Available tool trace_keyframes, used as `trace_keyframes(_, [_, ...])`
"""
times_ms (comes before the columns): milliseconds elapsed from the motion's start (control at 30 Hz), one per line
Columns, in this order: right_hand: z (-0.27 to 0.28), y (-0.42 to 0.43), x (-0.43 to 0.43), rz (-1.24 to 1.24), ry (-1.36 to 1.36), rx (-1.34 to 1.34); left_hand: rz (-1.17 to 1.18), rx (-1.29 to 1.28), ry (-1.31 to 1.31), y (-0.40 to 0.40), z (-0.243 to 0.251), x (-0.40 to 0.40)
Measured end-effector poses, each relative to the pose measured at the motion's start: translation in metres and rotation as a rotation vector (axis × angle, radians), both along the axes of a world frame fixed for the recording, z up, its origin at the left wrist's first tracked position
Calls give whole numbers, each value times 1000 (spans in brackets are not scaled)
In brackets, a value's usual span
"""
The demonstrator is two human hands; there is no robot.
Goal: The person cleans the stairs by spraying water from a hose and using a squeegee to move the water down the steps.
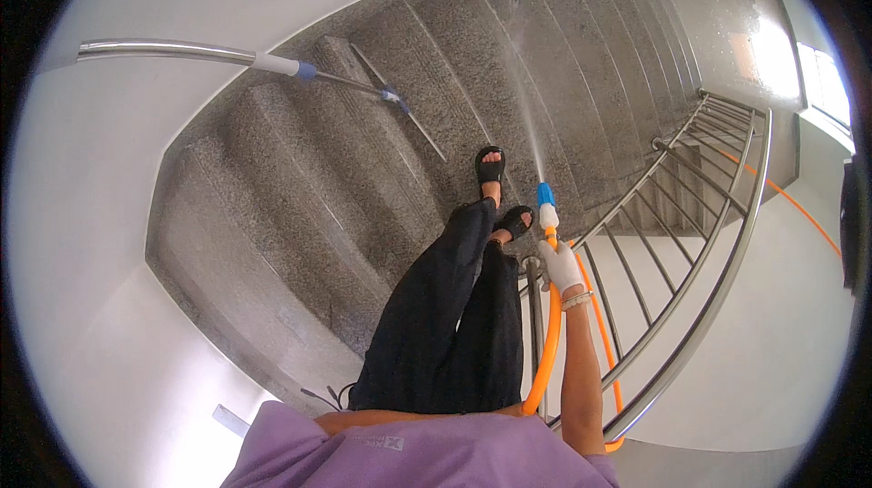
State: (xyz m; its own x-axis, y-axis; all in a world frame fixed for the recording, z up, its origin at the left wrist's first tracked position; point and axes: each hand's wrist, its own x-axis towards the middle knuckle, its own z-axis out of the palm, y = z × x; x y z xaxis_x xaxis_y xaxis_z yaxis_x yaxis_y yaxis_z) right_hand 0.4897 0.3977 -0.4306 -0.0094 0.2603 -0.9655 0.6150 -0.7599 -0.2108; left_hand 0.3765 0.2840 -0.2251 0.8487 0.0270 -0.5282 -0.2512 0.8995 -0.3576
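Observation:
My right hand [562,266], in a white glove, grips an orange hose [547,352] just behind its nozzle. The spray nozzle [546,203] has a blue tip and a white body. From it a thin water jet [528,110] shoots away from me over the speckled stone stairs [436,65]. Part of my left forearm [415,418] crosses at my waist towards the hose; my left hand is out of view behind the purple shirt. Both of my feet, in black sandals [490,171], stand on the steps beside the nozzle.
A long-handled floor tool [272,63] with a thin, flat head leans across the left steps. A stainless-steel railing [722,236] runs along my right, with more orange hose [804,212] beyond it. White walls [88,168] border the stairs; a bright window [824,86] is at far right.

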Motion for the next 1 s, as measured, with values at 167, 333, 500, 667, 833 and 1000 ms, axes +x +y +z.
trace_keyframes(167, [12,32,-43,87,59,81,25,-6,3,16,-8,-16])
trace_keyframes(333, [31,79,-106,112,52,57,55,3,23,34,-18,-32])
trace_keyframes(500, [5,77,-96,36,38,12,85,11,58,45,-28,-34])
trace_keyframes(667, [-58,56,-58,333,102,141,87,55,103,52,-42,-19])
trace_keyframes(833, [-91,70,-82,425,167,169,103,125,242,49,-66,1])
trace_keyframes(1000, [-113,105,-55,198,282,57,-1,317,468,64,-100,49])
